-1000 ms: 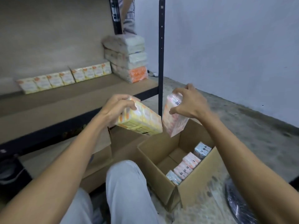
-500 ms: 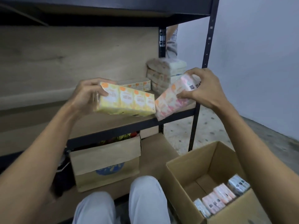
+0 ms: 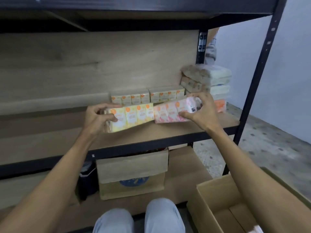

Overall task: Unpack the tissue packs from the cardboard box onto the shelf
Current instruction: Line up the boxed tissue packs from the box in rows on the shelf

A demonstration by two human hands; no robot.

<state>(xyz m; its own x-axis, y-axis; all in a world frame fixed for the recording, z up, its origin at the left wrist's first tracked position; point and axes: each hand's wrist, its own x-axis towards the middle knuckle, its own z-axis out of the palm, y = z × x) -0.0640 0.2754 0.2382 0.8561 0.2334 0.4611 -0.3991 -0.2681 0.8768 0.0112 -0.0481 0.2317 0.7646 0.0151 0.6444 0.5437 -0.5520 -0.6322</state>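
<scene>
I am seeing the two tissue packs arriving at the shelf (image 3: 50,140). A second ago they were just clear of the cardboard box (image 3: 212,199), and half a second ago they were level with the shelf's front edge. Now they are hanging over the board itself.

My left hand (image 3: 99,118) is gripping the yellow pack (image 3: 133,117) by its left end, with the fingers curled over the top and the thumb across the front. My right hand (image 3: 200,111) is pinching the pink pack (image 3: 170,111) at its right end. The packs are meeting end to end, the pink one tilting up to the right. I cannot tell whether either base is touching the board yet.

They are lining up just in front of the row of orange-spotted packs (image 3: 146,97) standing against the back panel. The stack of bigger wrapped bundles (image 3: 210,81) is sitting near them on the right.

As I judge it, the carry is finishing and the set-down is beginning. The pink pack is needing levelling before both hands can let go. The box is sitting low at my right, mostly out of frame, so I am expecting further trips.
</scene>
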